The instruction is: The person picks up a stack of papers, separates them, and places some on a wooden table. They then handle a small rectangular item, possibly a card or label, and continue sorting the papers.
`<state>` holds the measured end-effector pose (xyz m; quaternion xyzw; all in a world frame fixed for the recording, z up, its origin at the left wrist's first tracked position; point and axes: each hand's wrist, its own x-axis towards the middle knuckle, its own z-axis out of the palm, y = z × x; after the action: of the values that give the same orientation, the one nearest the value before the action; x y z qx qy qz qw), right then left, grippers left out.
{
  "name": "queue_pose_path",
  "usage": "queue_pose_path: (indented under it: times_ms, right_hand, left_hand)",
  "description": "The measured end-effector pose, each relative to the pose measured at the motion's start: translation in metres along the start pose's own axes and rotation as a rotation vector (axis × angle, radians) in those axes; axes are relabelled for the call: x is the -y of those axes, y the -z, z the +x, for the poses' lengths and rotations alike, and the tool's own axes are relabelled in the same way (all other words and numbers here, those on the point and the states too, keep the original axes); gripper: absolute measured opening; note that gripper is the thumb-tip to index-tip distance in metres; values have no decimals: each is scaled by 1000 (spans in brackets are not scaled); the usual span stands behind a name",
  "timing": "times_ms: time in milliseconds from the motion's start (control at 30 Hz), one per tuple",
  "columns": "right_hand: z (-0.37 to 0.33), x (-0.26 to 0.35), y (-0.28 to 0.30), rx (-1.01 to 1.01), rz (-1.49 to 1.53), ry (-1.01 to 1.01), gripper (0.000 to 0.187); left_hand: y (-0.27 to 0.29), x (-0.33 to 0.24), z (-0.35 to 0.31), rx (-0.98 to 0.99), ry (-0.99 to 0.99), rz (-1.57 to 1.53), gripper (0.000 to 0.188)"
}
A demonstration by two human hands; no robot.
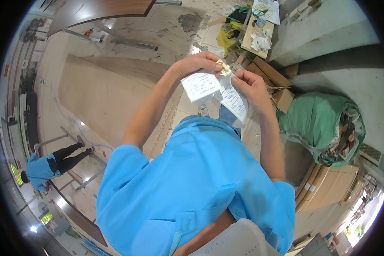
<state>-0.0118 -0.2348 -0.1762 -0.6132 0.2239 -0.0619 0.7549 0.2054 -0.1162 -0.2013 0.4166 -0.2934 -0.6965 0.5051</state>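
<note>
Up in front of my chest, my left hand (pixel 196 64) is closed, fingers bent over the top of a white printed packet (pixel 202 88) that looks like a small box or folded paper. A small gold-coloured piece (pixel 223 68) shows at its fingertips, between the two hands; its exact kind is unclear. My right hand (pixel 252 87) pinches a clear plastic bag with a printed white label (pixel 234 101), thumb in front and fingers curled behind. The bag hangs down beside the packet, close to it. What lies inside the bag cannot be made out.
A big green sack (pixel 313 121) of scraps stands at the right, near open cardboard (pixel 271 77). Beyond is a small board (pixel 259 38) with papers, by a yellow plastic bag (pixel 227 38). Large brown panels (pixel 102 15) lie ahead left. Another person (pixel 51 166) works far left.
</note>
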Motion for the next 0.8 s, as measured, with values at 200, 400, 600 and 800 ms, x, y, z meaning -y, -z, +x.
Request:
queue_pose_path:
  times_ms: [200, 400, 600, 800]
  right_hand:
    - [3, -4, 18, 124, -218, -41, 21]
    - [4, -12, 27, 146, -62, -39, 20]
    - [-1, -19, 29, 50, 156, -119, 16]
    - [-7, -17, 32, 74, -18, -19, 17]
  left_hand:
    - [-23, -12, 3, 197, -27, 398, 20]
    - [-38, -15, 8, 167, -66, 608, 20]
    - [-48, -4, 11, 53, -150, 653, 17]
    - [-49, 0, 12, 70, -197, 681, 16]
